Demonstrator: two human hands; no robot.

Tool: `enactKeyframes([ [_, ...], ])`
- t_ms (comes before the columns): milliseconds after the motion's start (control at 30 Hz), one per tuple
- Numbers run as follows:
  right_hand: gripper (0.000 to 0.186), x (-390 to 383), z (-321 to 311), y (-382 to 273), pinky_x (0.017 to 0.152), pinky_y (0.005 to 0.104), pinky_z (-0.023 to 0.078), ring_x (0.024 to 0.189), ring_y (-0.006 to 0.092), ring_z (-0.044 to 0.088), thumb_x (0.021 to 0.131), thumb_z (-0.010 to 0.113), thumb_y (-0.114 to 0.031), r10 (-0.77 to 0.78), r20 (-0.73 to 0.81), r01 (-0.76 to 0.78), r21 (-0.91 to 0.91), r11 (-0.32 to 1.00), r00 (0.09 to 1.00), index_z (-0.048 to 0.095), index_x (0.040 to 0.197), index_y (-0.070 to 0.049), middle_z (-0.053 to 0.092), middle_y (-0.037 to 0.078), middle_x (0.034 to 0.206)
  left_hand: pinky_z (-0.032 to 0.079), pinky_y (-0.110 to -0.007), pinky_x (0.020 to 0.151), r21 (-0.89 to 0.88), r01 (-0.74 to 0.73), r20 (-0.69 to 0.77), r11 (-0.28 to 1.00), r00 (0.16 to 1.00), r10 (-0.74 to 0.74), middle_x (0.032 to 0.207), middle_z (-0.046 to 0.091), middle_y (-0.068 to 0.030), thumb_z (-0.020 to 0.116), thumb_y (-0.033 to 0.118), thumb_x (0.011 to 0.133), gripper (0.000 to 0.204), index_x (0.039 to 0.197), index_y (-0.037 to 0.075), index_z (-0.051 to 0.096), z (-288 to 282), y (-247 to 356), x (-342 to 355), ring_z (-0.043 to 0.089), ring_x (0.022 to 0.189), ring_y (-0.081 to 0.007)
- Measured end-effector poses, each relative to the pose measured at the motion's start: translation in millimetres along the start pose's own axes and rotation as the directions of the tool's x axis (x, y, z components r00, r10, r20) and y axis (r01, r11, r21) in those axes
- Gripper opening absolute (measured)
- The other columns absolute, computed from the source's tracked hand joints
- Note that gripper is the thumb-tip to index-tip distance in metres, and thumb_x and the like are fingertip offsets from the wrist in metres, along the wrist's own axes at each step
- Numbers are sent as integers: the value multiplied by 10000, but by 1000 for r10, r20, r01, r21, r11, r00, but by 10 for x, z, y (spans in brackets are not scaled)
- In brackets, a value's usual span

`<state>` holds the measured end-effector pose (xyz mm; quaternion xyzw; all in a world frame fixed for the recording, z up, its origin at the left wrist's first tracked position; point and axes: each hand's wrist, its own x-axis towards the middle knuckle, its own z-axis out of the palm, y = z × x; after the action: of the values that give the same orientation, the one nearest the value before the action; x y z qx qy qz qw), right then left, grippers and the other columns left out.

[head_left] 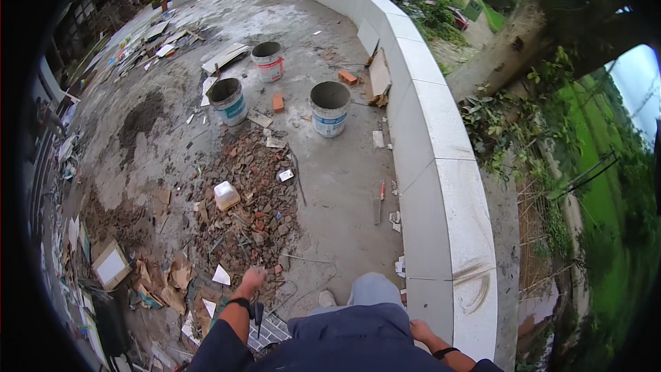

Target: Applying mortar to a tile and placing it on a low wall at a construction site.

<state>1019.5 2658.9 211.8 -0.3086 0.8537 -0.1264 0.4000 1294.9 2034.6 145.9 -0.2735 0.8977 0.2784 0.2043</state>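
My left hand (253,279) hangs over the near edge of a rubble heap (258,207), its fingers curled and nothing visible in them. A black band circles that wrist, and a dark narrow object (258,313) shows just below it, its kind unclear. My right hand (420,331) is low at my side, between my dark shirt and the tiled wall (430,262). Its fingers look curled and are partly hidden, so what they hold, if anything, does not show. On the heap sits a whitish plastic tub (226,195). A trowel-like tool with an orange handle (380,200) lies on the concrete.
Three buckets stand ahead: one with a teal band (227,102), one with a red band (268,62), one with a blue band (330,109). Orange bricks (278,102) lie nearby. A pale-topped parapet (441,124) curves along the right. Scrap boards and debris (110,266) cover the left.
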Motion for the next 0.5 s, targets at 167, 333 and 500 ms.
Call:
enactKeyframes([
  [167, 252, 1613, -981, -498, 764, 502, 501, 889, 432, 622, 851, 532, -225, 54, 12, -55, 58, 997, 998, 667, 899, -18, 653, 244, 929, 490, -472, 778, -418, 110, -245, 902, 942, -229, 888, 662, -226, 553, 320, 846, 335, 896, 11, 673, -1757, 1095, 1435, 623, 886, -406],
  [333, 289, 3366, -2262, -465, 843, 475, 505, 952, 395, 629, 862, 538, -281, 34, 297, 15, -161, 987, 954, 700, 912, -46, 659, 236, 963, 481, -461, 743, -410, 351, 86, 842, 934, -347, 836, 643, -228, 579, 355, 837, 368, 812, -7, 643, -2047, 727, 2060, 624, 833, -402],
  [500, 321, 5238, -3828, -803, 790, 496, 499, 843, 430, 625, 896, 512, -299, 6, -116, -23, -145, 989, 993, 656, 944, -16, 655, 218, 859, 539, -394, 690, 133, 47, 164, 990, 984, -69, 711, 674, -114, 517, 293, 918, 313, 828, 78, 724, -2020, -374, 2100, 688, 769, -232],
])
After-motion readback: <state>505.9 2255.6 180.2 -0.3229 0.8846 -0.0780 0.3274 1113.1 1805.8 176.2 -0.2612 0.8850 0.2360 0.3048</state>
